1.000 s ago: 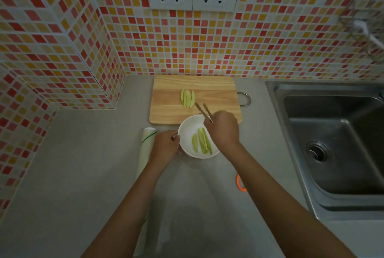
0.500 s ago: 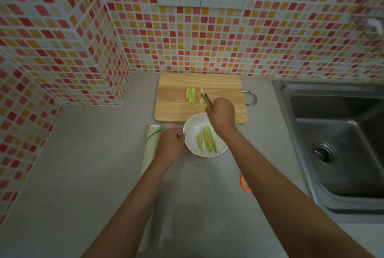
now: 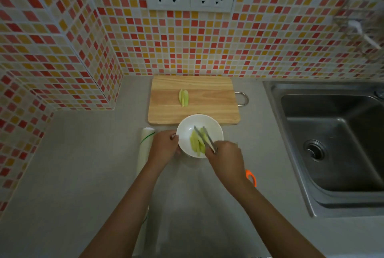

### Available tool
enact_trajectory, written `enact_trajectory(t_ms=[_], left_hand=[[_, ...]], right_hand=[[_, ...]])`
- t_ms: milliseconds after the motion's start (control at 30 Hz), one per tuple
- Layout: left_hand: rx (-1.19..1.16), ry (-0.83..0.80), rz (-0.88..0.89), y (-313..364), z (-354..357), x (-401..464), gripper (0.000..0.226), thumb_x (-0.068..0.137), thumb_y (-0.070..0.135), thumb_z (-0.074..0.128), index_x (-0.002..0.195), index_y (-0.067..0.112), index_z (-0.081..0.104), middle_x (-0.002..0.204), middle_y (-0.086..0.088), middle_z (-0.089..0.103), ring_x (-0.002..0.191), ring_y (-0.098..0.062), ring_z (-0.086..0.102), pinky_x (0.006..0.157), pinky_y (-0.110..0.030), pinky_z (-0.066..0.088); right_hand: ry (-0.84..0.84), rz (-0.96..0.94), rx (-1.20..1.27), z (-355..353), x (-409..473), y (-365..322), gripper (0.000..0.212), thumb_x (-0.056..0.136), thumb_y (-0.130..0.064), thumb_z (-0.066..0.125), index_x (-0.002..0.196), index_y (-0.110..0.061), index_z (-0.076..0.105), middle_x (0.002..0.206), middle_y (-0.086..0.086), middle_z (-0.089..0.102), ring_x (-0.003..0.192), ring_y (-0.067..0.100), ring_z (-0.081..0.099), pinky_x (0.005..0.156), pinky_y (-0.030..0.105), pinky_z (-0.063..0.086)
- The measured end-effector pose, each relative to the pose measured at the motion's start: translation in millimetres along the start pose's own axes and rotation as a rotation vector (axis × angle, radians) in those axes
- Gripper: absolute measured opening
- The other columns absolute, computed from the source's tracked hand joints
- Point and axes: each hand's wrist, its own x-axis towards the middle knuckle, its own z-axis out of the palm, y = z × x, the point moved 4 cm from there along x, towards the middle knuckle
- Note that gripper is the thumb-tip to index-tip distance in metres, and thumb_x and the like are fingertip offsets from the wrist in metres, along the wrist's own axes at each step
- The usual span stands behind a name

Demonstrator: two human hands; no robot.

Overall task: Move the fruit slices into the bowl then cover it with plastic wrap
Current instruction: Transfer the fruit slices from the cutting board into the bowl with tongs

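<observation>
Tongs (image 3: 204, 138) in the right hand (image 3: 226, 159) reach into the bowl (image 3: 185, 131), tips spread over slices (image 3: 197, 143) there. Left hand (image 3: 165, 147) pinches the rim. Two slices (image 3: 184, 98) lie on the board (image 3: 207, 101); wrap roll (image 3: 145, 145) sits just left.

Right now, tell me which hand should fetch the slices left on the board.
Right hand: it holds the tongs. The left hand steadies the bowl.

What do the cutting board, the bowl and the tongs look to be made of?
Cutting board: wood, matte, with visible grain stripes and a metal loop handle. Bowl: glossy white, probably ceramic, though it could be melamine. Tongs: thin grey arms with a dull sheen, likely metal.
</observation>
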Motion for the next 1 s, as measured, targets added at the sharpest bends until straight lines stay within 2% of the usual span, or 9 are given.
enact_trajectory(t_ms=[133, 333, 533, 600, 667, 733, 800, 900, 1000], left_hand=[[0.019, 0.008, 0.004, -0.8, 0.4, 1.4, 0.025, 0.087, 0.002, 0.047, 0.087, 0.0, 0.073, 0.063, -0.011, 0.066, 0.061, -0.026, 0.064, 0.072, -0.039, 0.054], [-0.028, -0.013, -0.019, -0.6, 0.8, 0.9, 0.028, 0.088, 0.001, 0.045, 0.087, 0.002, 0.073, 0.057, -0.006, 0.065, 0.053, -0.02, 0.063, 0.071, -0.036, 0.055], [-0.02, -0.02, -0.028, 0.0, 0.2, 0.4, 0.028, 0.088, 0.003, 0.045, 0.083, 0.009, 0.072, 0.053, 0.002, 0.062, 0.05, -0.014, 0.06, 0.068, -0.034, 0.055], [-0.018, -0.019, -0.024, 0.4, 0.2, 0.2, 0.028, 0.088, 0.003, 0.046, 0.089, 0.007, 0.074, 0.055, -0.001, 0.063, 0.052, -0.018, 0.062, 0.07, -0.036, 0.055], [-0.025, -0.017, -0.02, 0.7, 0.1, 0.9, 0.028, 0.088, 0.002, 0.046, 0.093, 0.005, 0.074, 0.057, -0.005, 0.064, 0.054, -0.023, 0.063, 0.071, -0.039, 0.056], [-0.019, -0.014, -0.014, 0.2, 0.5, 2.4, 0.029, 0.088, 0.001, 0.046, 0.096, 0.003, 0.074, 0.06, -0.009, 0.065, 0.052, -0.023, 0.063, 0.07, -0.039, 0.057], [-0.013, -0.01, -0.016, -0.3, 0.7, 3.1, 0.03, 0.089, 0.001, 0.046, 0.098, 0.003, 0.074, 0.061, -0.009, 0.065, 0.05, -0.021, 0.062, 0.069, -0.04, 0.059], [-0.044, -0.007, -0.023, -2.8, 1.6, 4.4, 0.029, 0.088, 0.0, 0.046, 0.097, 0.002, 0.073, 0.06, -0.009, 0.065, 0.052, -0.024, 0.063, 0.073, -0.045, 0.059], [-0.035, -0.007, -0.017, -2.6, 1.7, 4.2, 0.028, 0.087, 0.0, 0.046, 0.093, 0.004, 0.074, 0.058, -0.012, 0.065, 0.053, -0.026, 0.064, 0.074, -0.047, 0.059]], right_hand=[[0.026, 0.041, 0.123, -2.6, 61.1, -26.7, 0.031, 0.084, -0.022, 0.058, 0.057, -0.009, 0.047, 0.058, 0.006, 0.052, 0.059, 0.025, 0.05, 0.046, 0.026, 0.025], [-0.058, -0.006, -0.019, 27.8, 126.6, -57.2, 0.01, 0.084, -0.01, 0.058, 0.085, -0.004, 0.065, 0.091, 0.013, 0.069, 0.086, 0.032, 0.066, 0.06, 0.029, 0.038], [-0.047, -0.025, -0.062, 36.1, 138.2, -65.1, 0.013, 0.084, 0.0, 0.054, 0.085, -0.001, 0.066, 0.091, 0.016, 0.07, 0.085, 0.032, 0.066, 0.059, 0.029, 0.039], [-0.05, -0.013, -0.001, 29.5, 134.8, -60.2, 0.013, 0.084, -0.001, 0.053, 0.083, 0.0, 0.066, 0.088, 0.017, 0.069, 0.082, 0.033, 0.066, 0.059, 0.03, 0.038], [-0.019, 0.008, 0.087, 17.2, 124.6, -48.0, 0.015, 0.083, -0.006, 0.056, 0.07, -0.005, 0.062, 0.072, 0.014, 0.063, 0.07, 0.031, 0.061, 0.054, 0.029, 0.034], [0.036, 0.024, 0.197, 3.0, 102.5, -32.9, 0.034, 0.082, -0.012, 0.058, 0.05, -0.013, 0.044, 0.051, 0.003, 0.045, 0.055, 0.023, 0.047, 0.045, 0.027, 0.024], [0.06, 0.025, 0.257, -7.9, 70.0, -19.3, 0.046, 0.08, -0.015, 0.06, 0.044, -0.018, 0.031, 0.043, -0.004, 0.031, 0.046, 0.016, 0.034, 0.042, 0.028, 0.018], [0.06, 0.006, 0.221, -11.7, 20.2, -1.9, 0.048, 0.079, -0.015, 0.061, 0.044, -0.019, 0.029, 0.042, -0.005, 0.023, 0.046, 0.016, 0.03, 0.047, 0.029, 0.02], [-0.014, 0.036, 0.131, 1.2, -9.1, 11.9, 0.033, 0.082, -0.018, 0.059, 0.056, -0.012, 0.039, 0.053, 0.007, 0.036, 0.057, 0.019, 0.039, 0.055, 0.029, 0.026]])
